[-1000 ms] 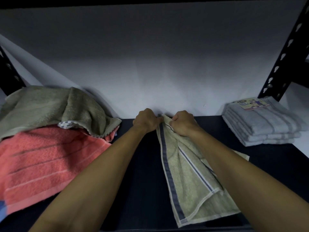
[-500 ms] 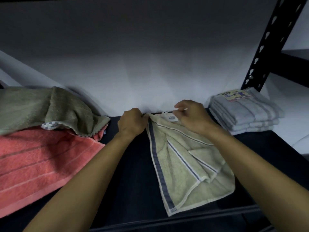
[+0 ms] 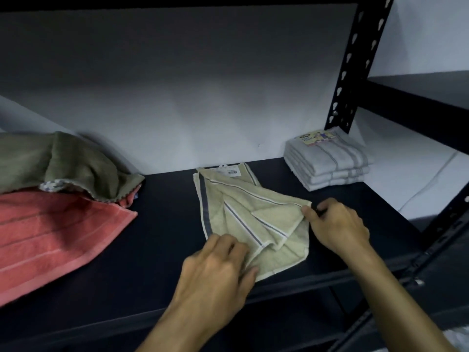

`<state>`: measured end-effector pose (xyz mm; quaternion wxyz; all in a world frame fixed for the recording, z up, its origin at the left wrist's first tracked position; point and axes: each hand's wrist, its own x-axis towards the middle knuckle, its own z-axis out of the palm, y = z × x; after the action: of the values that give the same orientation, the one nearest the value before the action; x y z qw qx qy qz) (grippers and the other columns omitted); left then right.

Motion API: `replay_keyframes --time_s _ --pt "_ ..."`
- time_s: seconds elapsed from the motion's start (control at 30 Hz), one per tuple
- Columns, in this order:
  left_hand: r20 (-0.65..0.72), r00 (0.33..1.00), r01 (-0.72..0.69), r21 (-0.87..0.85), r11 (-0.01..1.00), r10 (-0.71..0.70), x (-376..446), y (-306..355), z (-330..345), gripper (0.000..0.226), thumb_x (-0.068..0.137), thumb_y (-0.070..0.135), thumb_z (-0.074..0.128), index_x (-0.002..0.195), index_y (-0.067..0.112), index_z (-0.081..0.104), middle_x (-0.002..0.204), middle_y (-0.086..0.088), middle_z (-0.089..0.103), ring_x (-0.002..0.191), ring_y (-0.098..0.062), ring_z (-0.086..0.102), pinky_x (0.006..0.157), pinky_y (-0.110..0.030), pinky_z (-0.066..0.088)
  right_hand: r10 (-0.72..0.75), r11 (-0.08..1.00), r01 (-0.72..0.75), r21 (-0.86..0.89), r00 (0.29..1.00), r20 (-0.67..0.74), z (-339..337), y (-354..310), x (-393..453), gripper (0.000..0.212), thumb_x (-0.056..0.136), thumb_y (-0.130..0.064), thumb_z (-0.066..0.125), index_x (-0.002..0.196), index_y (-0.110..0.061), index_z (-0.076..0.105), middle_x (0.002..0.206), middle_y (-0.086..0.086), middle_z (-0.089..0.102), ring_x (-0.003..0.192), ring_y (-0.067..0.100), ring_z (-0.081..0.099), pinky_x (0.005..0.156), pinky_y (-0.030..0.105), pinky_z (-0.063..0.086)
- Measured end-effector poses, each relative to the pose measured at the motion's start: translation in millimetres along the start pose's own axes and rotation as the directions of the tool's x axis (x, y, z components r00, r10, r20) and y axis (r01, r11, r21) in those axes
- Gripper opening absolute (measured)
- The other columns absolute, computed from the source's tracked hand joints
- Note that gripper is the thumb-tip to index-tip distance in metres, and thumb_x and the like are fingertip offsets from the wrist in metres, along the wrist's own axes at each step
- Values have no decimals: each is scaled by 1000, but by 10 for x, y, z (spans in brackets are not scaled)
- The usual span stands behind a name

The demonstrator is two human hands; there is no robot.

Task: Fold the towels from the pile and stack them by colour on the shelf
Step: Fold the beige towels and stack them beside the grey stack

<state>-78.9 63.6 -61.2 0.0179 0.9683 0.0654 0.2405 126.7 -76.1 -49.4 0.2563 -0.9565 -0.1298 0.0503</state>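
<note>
Both hands have come off the far edge of the pale green terry towel with blue stripes [image 3: 243,214], where they were bunched together half a second ago, and dropped to its near end; the camera has swung left, pushing the rest of the scene right. Left hand [image 3: 215,273] now lies over the towel's near-left corner, fingers curled onto the cloth and thumb against its near edge, though whether it is pinching or only pressing cannot be told. Right hand [image 3: 337,224] pinches the towel's right-hand corner between thumb and forefinger.

Judged from this, the fold is at the straightening stage: the cloth lies rumpled, one flap doubled over diagonally. The next move looks to call for pulling the two held corners apart and flat before any clean fold.

Lying at mid-shelf on the dark metal shelf board [image 3: 165,214], the towel runs its long axis from far to near, leaning slightly right, with the barcode-tagged end pointing at the back wall and the wide blue band along its left edge.

To the left sits the unfolded pile, an olive towel [image 3: 63,163] draped over a coral-red striped towel [image 3: 50,237]. At far right, a folded stack of light grey towels [image 3: 330,163] stands well apart.
</note>
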Motion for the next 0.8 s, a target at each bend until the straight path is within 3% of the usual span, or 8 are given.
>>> replay_keyframes --time_s 0.1,0.23,0.37,0.47,0.57,0.67,0.8 --pt "-19 1000 21 27 999 -20 -131 111 44 25 73 45 75 83 23 70 81 11 62 72 -9 61 44 -17 37 15 999 -16 30 1000 3 12 -63 72 51 93 -55 49 116 -11 60 115 9 62 103 30 58 72 33 39" --pt "-16 999 46 43 998 -46 -294 150 82 28 63 36 87 79 19 72 81 8 65 71 -12 64 44 -24 47 96 990 -104 96 992 82 26 -161 210 30 90 -43 60 91 -13 65 80 -4 57 67 14 50 57 26 35" --pt "-11 1000 19 12 1000 -19 -411 91 113 34 60 20 90 90 15 76 93 6 68 81 -11 66 51 -21 53 84 982 -99 161 992 99 27 -170 261 16 89 -27 60 80 -14 64 92 3 66 72 18 58 57 25 43" --pt "-5 1000 -4 -45 999 4 -468 31 117 41 60 9 89 98 15 76 100 7 69 89 -9 66 60 -19 56 -19 950 18 311 1000 -2 -59 -190 199 17 92 -33 59 93 -16 60 98 4 65 91 26 62 81 38 53" --pt "26 999 28 -103 994 -26 -510 -1 101 43 62 8 89 103 17 77 106 9 72 96 -7 69 67 -17 57 -191 831 256 494 965 -178 -200 -301 58 15 91 -36 64 97 -23 60 92 -2 66 90 22 64 84 46 53" --pt "41 990 141 -258 956 -135 -568 -46 81 34 75 13 84 107 22 74 118 16 67 92 3 67 76 -15 56 -396 685 483 545 875 -279 -311 -481 -222 5 88 -32 69 92 -30 65 88 -9 68 86 11 65 83 41 55" --pt "37 970 240 -333 912 -242 -636 -103 68 27 80 25 79 107 24 73 123 23 57 97 7 61 74 -21 58 -673 555 647 523 719 -176 -209 -644 -588 13 89 -25 67 101 -24 72 90 -14 67 82 4 64 79 32 56"
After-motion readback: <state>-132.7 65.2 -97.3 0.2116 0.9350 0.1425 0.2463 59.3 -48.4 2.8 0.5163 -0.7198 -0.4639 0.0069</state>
